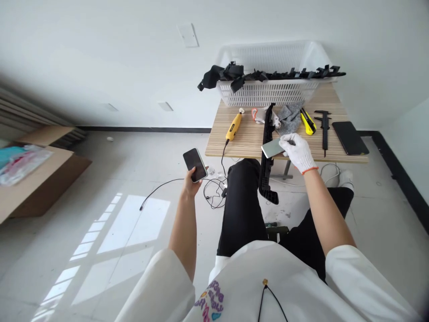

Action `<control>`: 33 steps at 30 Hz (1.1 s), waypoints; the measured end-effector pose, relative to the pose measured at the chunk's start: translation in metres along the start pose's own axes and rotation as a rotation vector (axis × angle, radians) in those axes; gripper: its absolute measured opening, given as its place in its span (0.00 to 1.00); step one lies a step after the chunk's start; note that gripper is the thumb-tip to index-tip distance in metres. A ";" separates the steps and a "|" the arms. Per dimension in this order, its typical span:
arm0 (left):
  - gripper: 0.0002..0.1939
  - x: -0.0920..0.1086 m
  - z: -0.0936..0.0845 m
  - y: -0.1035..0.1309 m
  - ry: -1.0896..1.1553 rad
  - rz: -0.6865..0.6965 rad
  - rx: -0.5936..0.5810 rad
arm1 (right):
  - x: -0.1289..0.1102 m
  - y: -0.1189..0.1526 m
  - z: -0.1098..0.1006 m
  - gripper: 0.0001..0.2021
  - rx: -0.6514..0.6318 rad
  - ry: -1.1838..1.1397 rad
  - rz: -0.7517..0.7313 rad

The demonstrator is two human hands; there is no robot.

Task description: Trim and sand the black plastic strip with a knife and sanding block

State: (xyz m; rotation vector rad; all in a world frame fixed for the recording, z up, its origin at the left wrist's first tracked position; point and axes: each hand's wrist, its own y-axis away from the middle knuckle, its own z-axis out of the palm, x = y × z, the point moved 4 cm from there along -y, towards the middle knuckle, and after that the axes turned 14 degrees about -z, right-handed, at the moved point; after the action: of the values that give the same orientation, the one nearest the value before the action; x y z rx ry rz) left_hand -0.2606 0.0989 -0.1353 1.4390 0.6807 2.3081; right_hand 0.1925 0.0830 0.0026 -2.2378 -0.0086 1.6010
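Note:
My left hand (191, 182), bare, is closed around a smartphone (195, 164) with a dark screen, held out over the floor left of the table. A white knitted glove with an orange cuff covers my right hand (298, 152). Its fingers pinch a flat grey-green slab (272, 147) with a pale edge, whose exact kind I cannot make out. Beneath the slab, a long black plastic strip (267, 167) sticks out past the table's front edge, beside my knee. A loose glove (259, 115) and a crumpled grey cloth (290, 118) lie behind it.
On the wooden table (217, 145) lie a yellow rotary tool (233, 127), a utility knife (308, 122), calipers (324, 129) and another phone (350, 137). A white basket (268, 94) with black plastic parts (278, 76) stands behind. Cables (214, 194) and a cardboard box (43, 179) are left.

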 end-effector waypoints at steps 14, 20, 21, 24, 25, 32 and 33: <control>0.38 -0.031 0.027 -0.005 -0.004 0.007 -0.182 | -0.006 0.001 -0.001 0.11 0.017 0.025 0.012; 0.39 -0.039 0.026 0.001 -0.011 0.012 -0.184 | -0.006 0.001 -0.001 0.11 0.025 0.022 0.009; 0.39 -0.039 0.025 0.001 -0.012 0.007 -0.174 | -0.007 0.001 -0.001 0.11 0.026 0.026 0.001; 0.38 -0.042 0.020 -0.001 -0.016 -0.008 -0.136 | -0.008 0.001 -0.001 0.11 0.031 0.043 -0.003; 0.38 -0.043 0.019 -0.002 -0.023 -0.006 -0.127 | -0.009 0.001 -0.002 0.11 0.032 0.047 0.002; 0.36 -0.049 0.017 -0.006 -0.104 0.095 -0.006 | -0.007 0.000 -0.002 0.10 0.041 0.055 -0.001; 0.36 -0.050 0.016 -0.008 -0.100 0.110 0.019 | -0.007 0.000 -0.002 0.09 0.039 0.056 -0.002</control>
State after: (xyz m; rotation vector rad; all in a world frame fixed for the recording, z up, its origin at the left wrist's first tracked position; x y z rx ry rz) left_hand -0.2238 0.0828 -0.1706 1.6256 0.6104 2.2976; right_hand 0.1922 0.0813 0.0094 -2.2513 0.0359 1.5236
